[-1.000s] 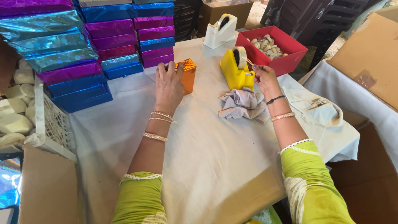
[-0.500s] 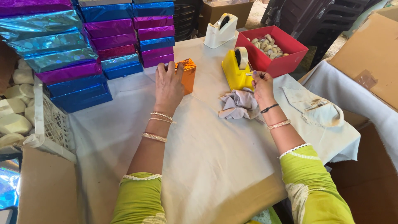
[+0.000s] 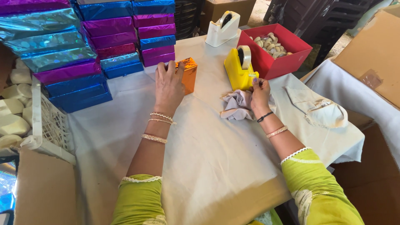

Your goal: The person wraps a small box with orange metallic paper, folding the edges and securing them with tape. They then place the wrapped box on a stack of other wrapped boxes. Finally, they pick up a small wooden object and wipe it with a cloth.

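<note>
My left hand (image 3: 168,87) lies flat on top of a small box wrapped in shiny orange foil (image 3: 188,73) and holds it down on the cloth-covered table (image 3: 208,150). My right hand (image 3: 260,92) sits at the front of a yellow tape dispenser (image 3: 239,68), fingertips pinched on a strip of clear tape (image 3: 252,76) at its cutter. A crumpled grey cloth (image 3: 237,105) lies just left of and under that hand.
Stacks of blue, purple and teal foil-wrapped boxes (image 3: 83,46) fill the table's back left. A white tape dispenser (image 3: 223,28) and a red box of tape rolls (image 3: 277,50) stand behind. A white crate (image 3: 50,125) is at left, cardboard boxes (image 3: 371,54) at right.
My right hand has come down and in from beside the dispenser's roll to its front cutter, drawing tape with it. My left hand has stayed on the orange box.
</note>
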